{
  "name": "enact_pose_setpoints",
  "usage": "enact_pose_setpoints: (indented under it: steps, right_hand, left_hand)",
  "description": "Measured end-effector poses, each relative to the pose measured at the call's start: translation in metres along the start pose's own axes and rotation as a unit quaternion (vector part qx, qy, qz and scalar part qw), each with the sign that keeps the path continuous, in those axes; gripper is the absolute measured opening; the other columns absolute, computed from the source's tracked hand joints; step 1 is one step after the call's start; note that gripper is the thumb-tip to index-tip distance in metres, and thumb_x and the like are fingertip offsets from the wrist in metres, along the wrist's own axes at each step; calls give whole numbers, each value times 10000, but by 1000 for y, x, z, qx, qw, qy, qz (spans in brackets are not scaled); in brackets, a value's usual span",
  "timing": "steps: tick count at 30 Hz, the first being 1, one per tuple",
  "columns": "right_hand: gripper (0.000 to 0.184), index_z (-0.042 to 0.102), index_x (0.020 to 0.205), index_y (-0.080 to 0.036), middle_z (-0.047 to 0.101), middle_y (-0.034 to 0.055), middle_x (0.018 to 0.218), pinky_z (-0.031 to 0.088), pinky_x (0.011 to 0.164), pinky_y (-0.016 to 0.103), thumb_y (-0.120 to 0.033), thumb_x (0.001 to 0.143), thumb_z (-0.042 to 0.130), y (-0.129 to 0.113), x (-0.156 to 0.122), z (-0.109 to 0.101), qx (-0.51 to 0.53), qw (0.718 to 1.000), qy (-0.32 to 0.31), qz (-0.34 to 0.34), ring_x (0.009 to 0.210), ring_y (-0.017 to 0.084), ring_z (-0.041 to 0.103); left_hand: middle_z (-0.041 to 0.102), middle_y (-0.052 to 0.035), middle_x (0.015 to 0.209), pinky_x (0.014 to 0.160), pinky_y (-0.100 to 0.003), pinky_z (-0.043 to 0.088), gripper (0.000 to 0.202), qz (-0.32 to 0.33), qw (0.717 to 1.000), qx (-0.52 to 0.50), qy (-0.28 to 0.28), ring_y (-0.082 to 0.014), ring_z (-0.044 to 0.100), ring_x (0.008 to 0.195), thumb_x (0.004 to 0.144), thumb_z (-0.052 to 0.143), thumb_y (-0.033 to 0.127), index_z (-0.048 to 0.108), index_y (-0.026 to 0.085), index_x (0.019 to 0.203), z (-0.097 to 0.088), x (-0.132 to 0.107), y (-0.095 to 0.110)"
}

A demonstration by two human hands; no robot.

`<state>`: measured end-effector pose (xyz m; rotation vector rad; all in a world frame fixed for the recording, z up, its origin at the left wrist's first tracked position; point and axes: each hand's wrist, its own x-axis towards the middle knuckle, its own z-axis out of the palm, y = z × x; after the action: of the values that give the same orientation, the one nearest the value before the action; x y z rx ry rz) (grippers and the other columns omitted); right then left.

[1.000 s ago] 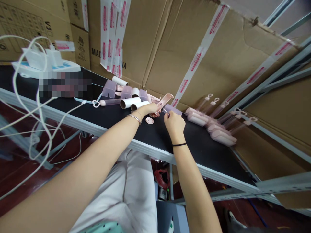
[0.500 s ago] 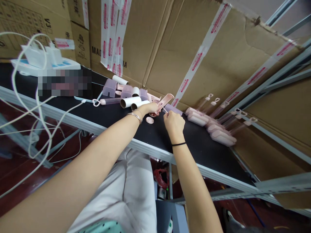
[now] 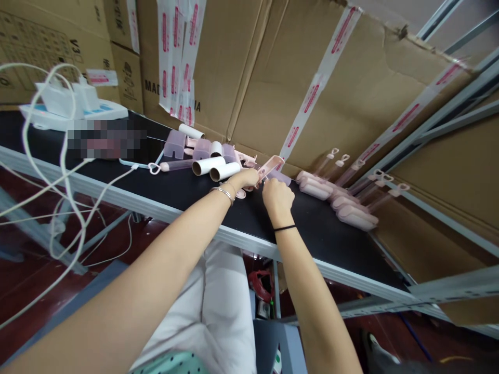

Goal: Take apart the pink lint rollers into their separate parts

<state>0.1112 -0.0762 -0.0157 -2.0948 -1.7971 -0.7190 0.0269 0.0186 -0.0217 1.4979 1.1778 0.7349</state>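
My left hand [image 3: 249, 178] is closed round one end of a curved pink plastic shell [image 3: 273, 164], holding it tilted above the black tabletop. Right beside it, my right hand [image 3: 278, 194] is closed, knuckles up, on a thin metal rod [image 3: 265, 177] whose far end meets the shell. The rod's other end is hidden in my fist. Under my left wrist lies a round pink cap [image 3: 240, 194], partly covered. A translucent purple cover [image 3: 279, 177] rests behind my right hand.
White-coated cardboard tubes [image 3: 225, 172] and purple covers [image 3: 175, 144] lie left of my hands. Several pink rollers [image 3: 356, 218] with clear handles lie to the right. A power strip [image 3: 105, 111] with white cables stands far left. Cardboard [image 3: 234, 62] walls the back edge.
Both hands stay at the shell. My left hand and the shell have shifted slightly right, and my left wrist now covers more of the pink cap. The view has tilted a little.
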Motion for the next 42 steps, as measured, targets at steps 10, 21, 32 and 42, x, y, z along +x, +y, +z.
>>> enact_pose_setpoints:
  steps: [10,21,32,42]
  right_hand:
    - [338,592,945,-153,661,140,871,493,675,366,-372,906,337,2,-5,-7,9,999,3,47,775,269,663]
    - [406,627,964,-137,653,170,904,480,722,366,-348,926,282,5,-3,-6,26,998,-48,33,848,275,653]
    - [398,661,898,-129,662,162,867,490,707,380,-343,904,326,6,-3,-4,31,998,-14,44,803,283,659]
    - [392,676,896,-123,666,172,870,485,718,371,-329,893,343,7,-5,-9,37,998,-23,55,805,279,658]
  left_hand:
    - [551,-11,546,456,-198,359,225,50,998,9,22,-79,459,403,868,465,297,509,139,712,-17,-7,-4]
    - [566,-18,592,602,-245,483,243,42,995,-83,-36,-104,568,521,881,468,276,512,120,700,-20,-25,-3]
    - [528,-16,527,530,-221,450,337,36,992,-95,-70,-82,508,444,925,355,315,501,117,695,-18,-23,-3]
    - [438,18,474,422,-185,388,344,33,987,-126,-95,-63,432,384,921,362,322,450,141,643,-20,-14,-8]
